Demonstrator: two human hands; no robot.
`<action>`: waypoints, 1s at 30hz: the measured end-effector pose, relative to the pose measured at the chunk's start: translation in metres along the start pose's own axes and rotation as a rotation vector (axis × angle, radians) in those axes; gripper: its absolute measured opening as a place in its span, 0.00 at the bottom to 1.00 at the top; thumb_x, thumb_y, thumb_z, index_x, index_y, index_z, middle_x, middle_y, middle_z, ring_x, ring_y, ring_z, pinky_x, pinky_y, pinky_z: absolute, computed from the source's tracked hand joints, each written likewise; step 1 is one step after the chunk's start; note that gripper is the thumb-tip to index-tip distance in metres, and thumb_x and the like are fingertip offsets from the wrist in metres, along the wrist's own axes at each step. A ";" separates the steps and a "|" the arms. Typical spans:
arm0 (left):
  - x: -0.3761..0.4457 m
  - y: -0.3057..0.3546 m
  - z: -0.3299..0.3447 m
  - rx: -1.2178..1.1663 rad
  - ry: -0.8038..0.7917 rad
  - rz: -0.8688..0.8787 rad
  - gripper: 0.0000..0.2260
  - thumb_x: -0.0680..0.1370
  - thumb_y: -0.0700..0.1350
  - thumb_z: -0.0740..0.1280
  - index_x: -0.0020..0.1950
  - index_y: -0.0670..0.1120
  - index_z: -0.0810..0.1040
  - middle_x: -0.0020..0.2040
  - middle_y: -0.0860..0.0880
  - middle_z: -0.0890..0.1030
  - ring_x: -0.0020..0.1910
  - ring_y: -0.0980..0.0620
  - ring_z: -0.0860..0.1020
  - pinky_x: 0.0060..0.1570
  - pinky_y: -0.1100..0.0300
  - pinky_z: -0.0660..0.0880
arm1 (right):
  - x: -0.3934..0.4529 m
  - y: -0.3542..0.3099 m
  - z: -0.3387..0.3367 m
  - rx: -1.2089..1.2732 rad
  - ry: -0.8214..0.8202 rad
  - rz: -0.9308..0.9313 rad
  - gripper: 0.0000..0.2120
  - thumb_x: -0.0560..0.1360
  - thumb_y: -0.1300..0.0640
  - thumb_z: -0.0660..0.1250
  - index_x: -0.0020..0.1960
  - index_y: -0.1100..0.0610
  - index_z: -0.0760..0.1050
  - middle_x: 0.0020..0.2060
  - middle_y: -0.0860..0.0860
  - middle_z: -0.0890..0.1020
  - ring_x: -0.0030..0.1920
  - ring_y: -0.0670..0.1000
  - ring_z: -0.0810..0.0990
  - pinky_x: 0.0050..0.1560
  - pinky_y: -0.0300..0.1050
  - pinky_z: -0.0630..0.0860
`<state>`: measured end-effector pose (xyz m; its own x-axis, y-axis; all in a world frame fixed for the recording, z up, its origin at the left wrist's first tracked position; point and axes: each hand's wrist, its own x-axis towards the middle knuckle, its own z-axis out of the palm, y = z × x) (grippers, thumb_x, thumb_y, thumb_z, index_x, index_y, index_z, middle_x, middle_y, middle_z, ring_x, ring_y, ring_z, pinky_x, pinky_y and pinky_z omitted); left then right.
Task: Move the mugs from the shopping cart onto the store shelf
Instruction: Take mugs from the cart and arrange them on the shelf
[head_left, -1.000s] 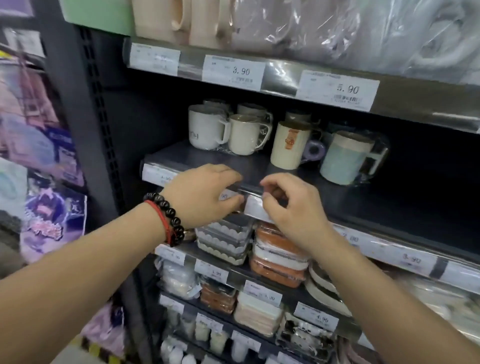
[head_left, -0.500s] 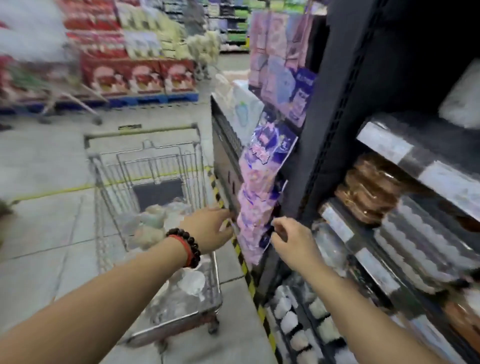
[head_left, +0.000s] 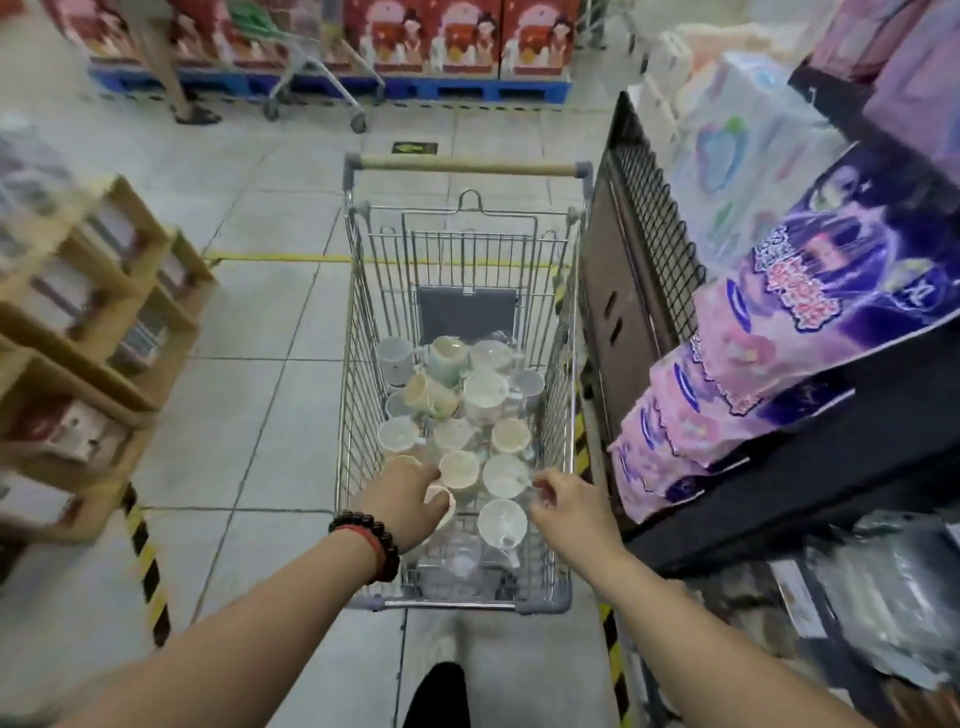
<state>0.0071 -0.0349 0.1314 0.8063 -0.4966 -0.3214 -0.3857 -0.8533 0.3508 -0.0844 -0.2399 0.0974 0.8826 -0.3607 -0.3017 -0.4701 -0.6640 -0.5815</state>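
A wire cart (head_left: 358, 322) stands in the aisle with its handle (head_left: 467, 169) at the far end, and both bare arms reach down into its near end. The mugs (head_left: 485, 392) are all in the cart basket, packed rim-up or tilted in clear wrap; about sixteen show, though blur and wrapping make the exact count uncertain. They are pale: white, cream, mint and light blue.

The left hand (head_left: 402, 501), with a dark bead bracelet (head_left: 371, 545) and a red band at the wrist, has its fingers curled down around a cream mug (head_left: 440, 500) at the near left of the pile, so its grip looks closed on that mug. The right hand (head_left: 569, 512) hovers at the near right of the basket, just beside a white mug (head_left: 505, 475), with fingers loosely bent; whether it pinches the clear wrap cannot be told.

To the right, a dark shelf (head_left: 810, 467) carries three or so stacked pink and purple packs (head_left: 727, 374), with wrapped goods lower down. To the left stand tan wooden crates (head_left: 93, 332). The floor (head_left: 249, 322) is pale tile crossed by a yellow line, with black-and-yellow hazard tape (head_left: 143, 561) at both sides. At the far end are red boxes (head_left: 457, 36) on blue pallets and a second cart (head_left: 311, 67).
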 end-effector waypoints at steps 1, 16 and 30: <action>0.008 -0.009 0.005 -0.021 -0.029 -0.022 0.16 0.79 0.53 0.59 0.65 0.53 0.72 0.62 0.49 0.77 0.58 0.48 0.76 0.52 0.55 0.74 | 0.010 0.000 0.008 0.000 -0.017 0.017 0.14 0.73 0.49 0.62 0.57 0.47 0.76 0.50 0.46 0.80 0.49 0.49 0.78 0.50 0.49 0.77; 0.081 -0.067 0.113 -0.334 -0.356 -0.253 0.13 0.78 0.51 0.59 0.61 0.52 0.74 0.54 0.48 0.80 0.49 0.48 0.77 0.49 0.56 0.74 | 0.086 0.060 0.156 0.079 -0.211 0.599 0.08 0.76 0.49 0.65 0.50 0.53 0.73 0.42 0.55 0.78 0.44 0.55 0.77 0.42 0.46 0.73; 0.084 -0.072 0.176 -0.460 -0.546 -0.350 0.14 0.79 0.48 0.60 0.65 0.52 0.73 0.61 0.49 0.78 0.56 0.49 0.78 0.55 0.58 0.74 | 0.105 0.114 0.232 -0.040 -0.181 0.786 0.10 0.78 0.51 0.60 0.44 0.55 0.76 0.40 0.53 0.79 0.38 0.56 0.76 0.35 0.42 0.70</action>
<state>0.0239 -0.0436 -0.0755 0.4671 -0.3206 -0.8241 0.1694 -0.8823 0.4392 -0.0431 -0.2016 -0.1765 0.2796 -0.6226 -0.7309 -0.9510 -0.2843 -0.1217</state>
